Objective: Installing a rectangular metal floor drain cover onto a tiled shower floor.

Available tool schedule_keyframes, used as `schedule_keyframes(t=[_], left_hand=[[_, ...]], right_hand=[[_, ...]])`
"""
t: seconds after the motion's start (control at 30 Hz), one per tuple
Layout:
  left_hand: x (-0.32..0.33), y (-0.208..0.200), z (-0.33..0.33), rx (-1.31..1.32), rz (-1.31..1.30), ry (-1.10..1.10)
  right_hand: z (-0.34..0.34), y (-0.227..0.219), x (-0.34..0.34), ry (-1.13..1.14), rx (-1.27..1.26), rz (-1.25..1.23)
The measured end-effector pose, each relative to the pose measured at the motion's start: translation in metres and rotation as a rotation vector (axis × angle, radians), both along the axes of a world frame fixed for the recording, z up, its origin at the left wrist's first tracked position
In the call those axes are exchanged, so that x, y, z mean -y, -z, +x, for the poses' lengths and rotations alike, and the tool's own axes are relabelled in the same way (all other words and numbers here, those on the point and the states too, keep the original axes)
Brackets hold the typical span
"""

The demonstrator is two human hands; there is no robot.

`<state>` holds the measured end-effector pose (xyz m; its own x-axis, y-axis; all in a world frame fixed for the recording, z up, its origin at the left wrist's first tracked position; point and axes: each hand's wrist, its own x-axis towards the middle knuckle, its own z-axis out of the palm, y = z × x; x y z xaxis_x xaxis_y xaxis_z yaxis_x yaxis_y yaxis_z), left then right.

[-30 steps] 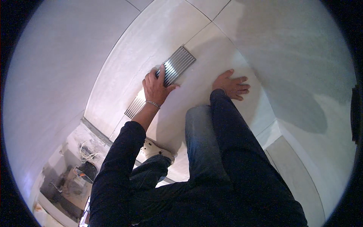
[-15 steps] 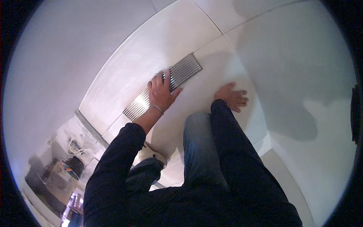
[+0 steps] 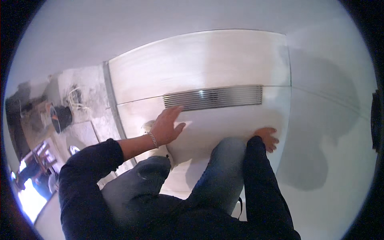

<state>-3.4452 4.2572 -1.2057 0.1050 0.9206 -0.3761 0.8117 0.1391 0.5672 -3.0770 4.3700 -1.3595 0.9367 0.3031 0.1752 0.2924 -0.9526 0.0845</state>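
Observation:
A long ribbed metal drain grate lies set into the pale tiled floor. My left hand, with a chain bracelet at the wrist, is at the near left corner of the grate. Its fingers are stretched out and the thumb stands apart; nothing is held. Whether the fingertips touch the grate I cannot tell. My right hand rests on the floor tile to the right of my knee, near the wall, fingers spread and holding nothing. Part of it is hidden by the dark sleeve.
Pale walls rise at the far side and at the right. A grey strip edges the tiles on the left. Beyond it, a black bucket and loose pale cables are on rough, stained floor. My shoe stands beside my left wrist.
The view has turned, so the grate now runs nearly level. My left hand has moved off the middle of the grate to its near left corner. The right hand still rests on the floor.

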Motion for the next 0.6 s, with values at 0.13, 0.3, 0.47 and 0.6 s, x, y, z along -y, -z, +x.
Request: schedule_keyframes(t=[0.13,0.3,0.47,0.6], left_hand=[[0.043,0.028,-0.036,0.076,-0.149,-0.686],[0.056,0.087,-0.045,0.311,-0.121,-1.109],[0.051,0.101,-0.046,0.484,-0.091,-1.131],[0.087,0.100,-0.072,0.378,-0.069,-1.209]], right_hand=[[0.002,0.001,0.001,-0.036,-0.017,-0.007],[-0.020,-0.004,-0.002,0.037,0.077,-0.027],[0.044,0.015,-0.005,-0.244,0.063,-0.628],[-0.046,-0.018,-0.007,-0.840,-0.149,-0.723]])
